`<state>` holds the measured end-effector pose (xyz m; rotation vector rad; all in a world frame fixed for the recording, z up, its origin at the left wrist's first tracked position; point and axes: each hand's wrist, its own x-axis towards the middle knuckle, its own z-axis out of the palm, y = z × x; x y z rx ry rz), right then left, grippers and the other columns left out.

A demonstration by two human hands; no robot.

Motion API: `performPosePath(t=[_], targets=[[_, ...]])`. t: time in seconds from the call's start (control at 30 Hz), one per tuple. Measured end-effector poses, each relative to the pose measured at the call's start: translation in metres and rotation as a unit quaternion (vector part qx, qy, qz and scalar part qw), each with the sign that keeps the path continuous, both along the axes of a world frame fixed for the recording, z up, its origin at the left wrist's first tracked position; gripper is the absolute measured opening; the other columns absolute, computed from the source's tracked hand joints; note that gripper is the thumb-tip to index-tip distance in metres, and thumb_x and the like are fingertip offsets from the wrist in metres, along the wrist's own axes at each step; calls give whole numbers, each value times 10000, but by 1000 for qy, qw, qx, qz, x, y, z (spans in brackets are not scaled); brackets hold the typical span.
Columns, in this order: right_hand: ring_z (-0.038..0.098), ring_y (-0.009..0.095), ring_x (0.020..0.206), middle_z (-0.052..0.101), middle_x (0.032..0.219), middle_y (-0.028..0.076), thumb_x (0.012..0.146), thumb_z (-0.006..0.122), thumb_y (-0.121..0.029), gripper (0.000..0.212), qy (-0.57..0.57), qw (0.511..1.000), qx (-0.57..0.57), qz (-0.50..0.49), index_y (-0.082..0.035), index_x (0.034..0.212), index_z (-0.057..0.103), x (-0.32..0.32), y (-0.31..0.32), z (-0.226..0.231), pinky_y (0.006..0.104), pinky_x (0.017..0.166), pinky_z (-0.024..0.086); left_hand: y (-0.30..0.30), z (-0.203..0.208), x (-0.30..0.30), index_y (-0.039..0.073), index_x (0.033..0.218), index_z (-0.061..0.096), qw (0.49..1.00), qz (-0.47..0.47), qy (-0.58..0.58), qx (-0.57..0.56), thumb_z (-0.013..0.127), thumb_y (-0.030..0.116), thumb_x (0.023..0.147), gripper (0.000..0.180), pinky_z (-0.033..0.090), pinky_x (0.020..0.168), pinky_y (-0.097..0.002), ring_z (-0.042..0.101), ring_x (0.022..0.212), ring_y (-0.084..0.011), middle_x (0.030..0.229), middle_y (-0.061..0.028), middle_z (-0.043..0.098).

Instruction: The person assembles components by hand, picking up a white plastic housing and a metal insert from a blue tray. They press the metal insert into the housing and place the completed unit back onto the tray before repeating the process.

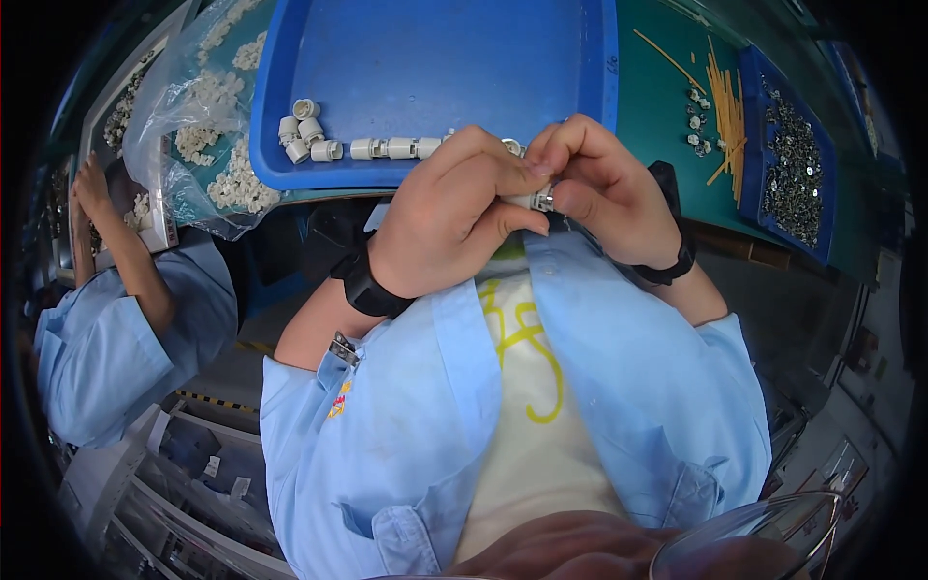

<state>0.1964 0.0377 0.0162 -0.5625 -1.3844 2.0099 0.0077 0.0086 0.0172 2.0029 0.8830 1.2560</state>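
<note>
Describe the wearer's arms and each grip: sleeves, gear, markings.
Left grip and right grip: ungloved. Left wristband black and thick; right wristband also black. Forearms bare below short light-blue sleeves. A metallic-looking clip and a small red-and-yellow mark show near the left sleeve. Can't make out any cable.

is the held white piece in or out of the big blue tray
Out: left hand and right hand hold the white piece outside the tray's near rim.

left hand (435, 217) and right hand (614, 201) meet, both curled inward
</note>
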Motion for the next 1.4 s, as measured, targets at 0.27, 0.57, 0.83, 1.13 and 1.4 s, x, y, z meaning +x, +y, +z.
performPosePath(t=[0.27,0.57,0.83,1.13,1.4], targets=[[428,101,897,435,996,45,866,574,-236,268,-31,999,15,12,-55,979,411,-1,-2,3,233,827,348,-1,-6,3,12,914,597,1000,9,28,6,758,156,633,355,458,615,-268,559,732,-207,846,-88,582],[449,89,881,470,969,27,880,546,-311,285,49,991,-117,31,-61,978,449,-4,3,-17,224,781,367,-1,6,2,20,843,568,996,11,-1,-87,759,104,642,290,459,536,-295,552,651,-198,772,-95,531],[493,93,895,511,1014,35,884,542,-294,314,64,991,-116,26,-35,1043,462,-1,5,-12,219,767,391,0,5,3,38,872,580,994,60,-50,-71,786,113,603,348,437,519,-276,541,641,-185,759,-76,539],[501,154,1078,497,1195,104,846,597,-234,501,79,993,-85,-5,26,1229,407,-8,1,-12,282,924,394,6,2,-1,54,843,599,997,66,30,31,796,136,580,339,424,563,-271,522,682,-199,756,-57,532],[549,197,1022,498,1193,148,824,619,-236,467,67,997,-40,3,41,1172,480,-6,0,-2,309,900,426,0,-8,2,65,886,569,993,104,-44,-27,804,134,577,394,419,682,-273,508,803,-192,916,-75,505]])
